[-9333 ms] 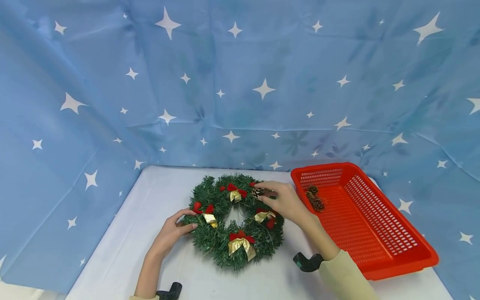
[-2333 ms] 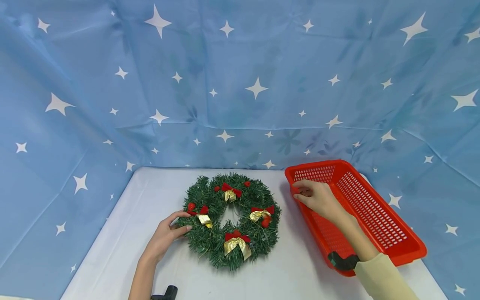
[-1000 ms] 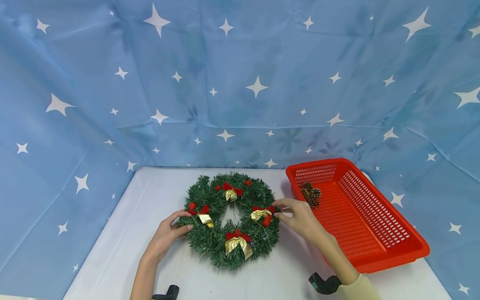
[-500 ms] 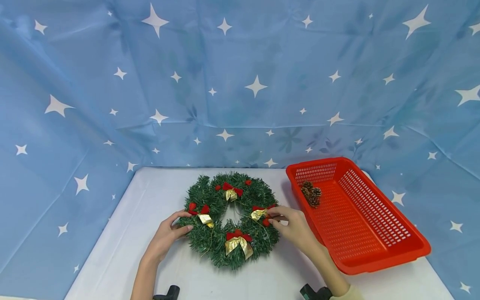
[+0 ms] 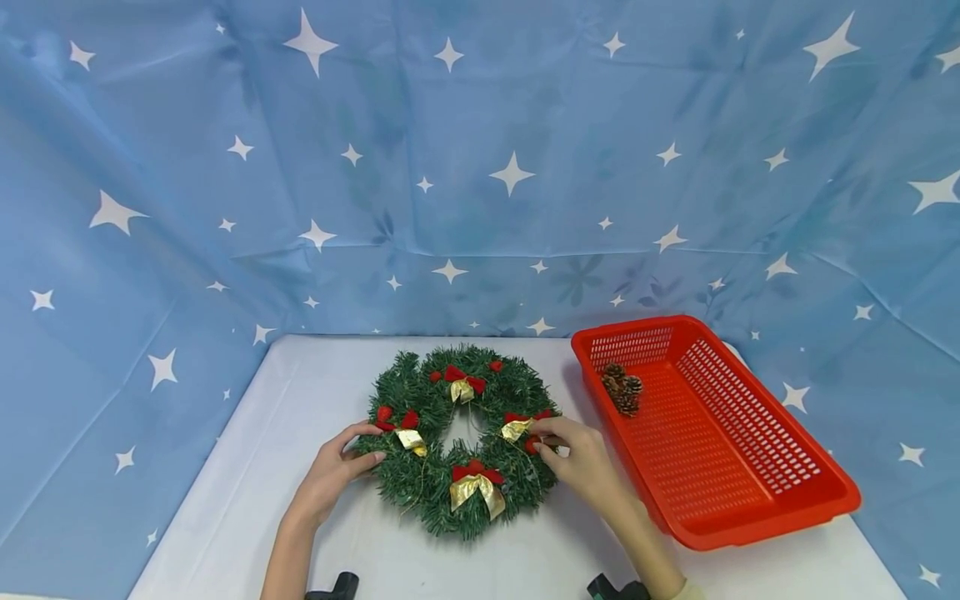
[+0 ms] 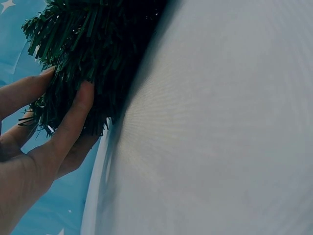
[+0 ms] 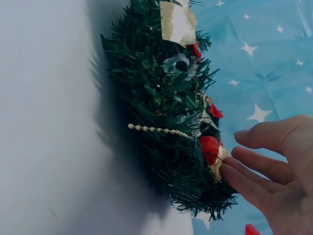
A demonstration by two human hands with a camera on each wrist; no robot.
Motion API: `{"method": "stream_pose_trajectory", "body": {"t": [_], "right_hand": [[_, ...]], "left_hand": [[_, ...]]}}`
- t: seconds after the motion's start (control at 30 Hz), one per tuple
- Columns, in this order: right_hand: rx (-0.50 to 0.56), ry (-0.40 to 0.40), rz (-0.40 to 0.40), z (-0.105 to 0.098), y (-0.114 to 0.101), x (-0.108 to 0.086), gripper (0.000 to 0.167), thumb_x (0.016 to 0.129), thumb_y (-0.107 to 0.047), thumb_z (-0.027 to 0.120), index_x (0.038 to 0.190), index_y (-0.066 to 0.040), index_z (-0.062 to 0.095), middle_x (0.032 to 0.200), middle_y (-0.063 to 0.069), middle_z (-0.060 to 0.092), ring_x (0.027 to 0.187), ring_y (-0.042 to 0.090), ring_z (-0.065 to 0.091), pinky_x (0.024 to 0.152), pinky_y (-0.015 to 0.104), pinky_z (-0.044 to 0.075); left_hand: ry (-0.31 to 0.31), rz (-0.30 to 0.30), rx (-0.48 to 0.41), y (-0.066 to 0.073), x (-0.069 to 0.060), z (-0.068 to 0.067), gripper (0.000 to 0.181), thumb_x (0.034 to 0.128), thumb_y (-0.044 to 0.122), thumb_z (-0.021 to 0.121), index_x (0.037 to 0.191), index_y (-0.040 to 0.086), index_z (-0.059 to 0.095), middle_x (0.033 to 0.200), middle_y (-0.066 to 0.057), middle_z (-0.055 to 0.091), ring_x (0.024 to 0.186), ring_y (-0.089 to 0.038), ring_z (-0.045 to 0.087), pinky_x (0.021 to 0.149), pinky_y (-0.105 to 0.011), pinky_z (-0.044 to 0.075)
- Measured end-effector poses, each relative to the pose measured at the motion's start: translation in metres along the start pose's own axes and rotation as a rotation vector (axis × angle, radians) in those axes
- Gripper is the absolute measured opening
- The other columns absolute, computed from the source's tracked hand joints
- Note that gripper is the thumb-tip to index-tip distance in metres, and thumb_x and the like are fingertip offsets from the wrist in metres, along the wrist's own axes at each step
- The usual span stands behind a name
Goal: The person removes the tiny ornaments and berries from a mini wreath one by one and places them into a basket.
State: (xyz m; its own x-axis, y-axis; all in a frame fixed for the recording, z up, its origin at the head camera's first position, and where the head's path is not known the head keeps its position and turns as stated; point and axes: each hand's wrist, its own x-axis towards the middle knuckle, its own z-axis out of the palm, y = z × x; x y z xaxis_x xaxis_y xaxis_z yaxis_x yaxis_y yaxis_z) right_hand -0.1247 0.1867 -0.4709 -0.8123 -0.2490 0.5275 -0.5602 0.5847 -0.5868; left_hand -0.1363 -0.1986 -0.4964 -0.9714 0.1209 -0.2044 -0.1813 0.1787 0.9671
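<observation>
Left hand (image 5: 330, 471) aptly grips the probably light, springy wreath's (image 5: 431, 500) edge; right hand (image 5: 581, 457), fingers loosely parted, is at its rightmost bow (image 5: 515, 430).

The right grip (image 5: 579, 458) covers part of the right-hand bow (image 5: 515, 430) in the head view. The pine cones (image 5: 624, 392) crowd too closely to count; the bottom edge cuts off the worktop (image 5: 465, 575) and both black wrist pieces (image 5: 343, 586). In the left wrist view the wreath (image 6: 88, 39) runs off the top, hiding part of the left grip (image 6: 36, 161); a red scrap (image 7: 251, 230) in the right wrist view is cropped beyond naming
</observation>
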Motion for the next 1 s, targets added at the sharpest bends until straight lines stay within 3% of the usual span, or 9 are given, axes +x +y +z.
{"method": "stream_pose_trajectory", "body": {"t": [0.1,0.3,0.53,0.87,1.0], "right_hand": [[-0.013,0.012,-0.014,0.003,0.001,-0.001,0.032,0.074,0.015,0.082,0.101,-0.002,0.076,0.097,0.010,0.076,0.081,0.025,0.075,0.069,0.038,0.064],[-0.088,0.008,-0.016,0.007,0.001,-0.004,0.035,0.073,0.013,0.084,0.104,-0.004,0.077,0.102,0.010,0.077,0.082,0.023,0.075,0.070,0.034,0.063],[-0.132,0.014,-0.044,0.011,0.002,-0.005,0.037,0.073,0.012,0.085,0.105,-0.004,0.077,0.102,0.009,0.077,0.086,0.022,0.074,0.073,0.033,0.063],[-0.208,-0.024,-0.051,0.013,0.005,-0.005,0.035,0.074,0.007,0.086,0.105,-0.005,0.077,0.104,0.008,0.077,0.097,0.026,0.074,0.081,0.044,0.062],[-0.213,-0.027,-0.058,0.015,0.006,-0.005,0.036,0.072,0.009,0.087,0.103,-0.004,0.077,0.104,0.009,0.077,0.099,0.027,0.074,0.083,0.044,0.062]], "left_hand": [[-0.003,-0.002,-0.009,0.000,0.000,0.000,0.046,0.0954,0.014,0.074,0.138,0.008,0.058,0.168,-0.016,0.024,0.124,-0.035,0.062,0.092,-0.040,0.060],[-0.002,0.002,-0.014,-0.001,-0.001,0.000,0.045,0.0956,0.014,0.074,0.138,0.007,0.058,0.169,-0.016,0.023,0.140,-0.042,0.049,0.092,-0.038,0.059],[-0.003,0.000,-0.027,-0.001,-0.001,0.000,0.046,0.0955,0.013,0.074,0.138,0.007,0.058,0.169,-0.017,0.023,0.125,-0.034,0.062,0.090,-0.039,0.061],[-0.009,0.008,-0.032,0.000,-0.001,0.000,0.046,0.0960,0.012,0.073,0.139,0.006,0.057,0.169,-0.017,0.023,0.116,-0.030,0.067,0.089,-0.039,0.061],[-0.010,0.008,-0.031,0.001,0.000,0.000,0.046,0.0959,0.012,0.073,0.138,0.006,0.057,0.169,-0.017,0.023,0.120,-0.032,0.065,0.089,-0.039,0.061]]}}
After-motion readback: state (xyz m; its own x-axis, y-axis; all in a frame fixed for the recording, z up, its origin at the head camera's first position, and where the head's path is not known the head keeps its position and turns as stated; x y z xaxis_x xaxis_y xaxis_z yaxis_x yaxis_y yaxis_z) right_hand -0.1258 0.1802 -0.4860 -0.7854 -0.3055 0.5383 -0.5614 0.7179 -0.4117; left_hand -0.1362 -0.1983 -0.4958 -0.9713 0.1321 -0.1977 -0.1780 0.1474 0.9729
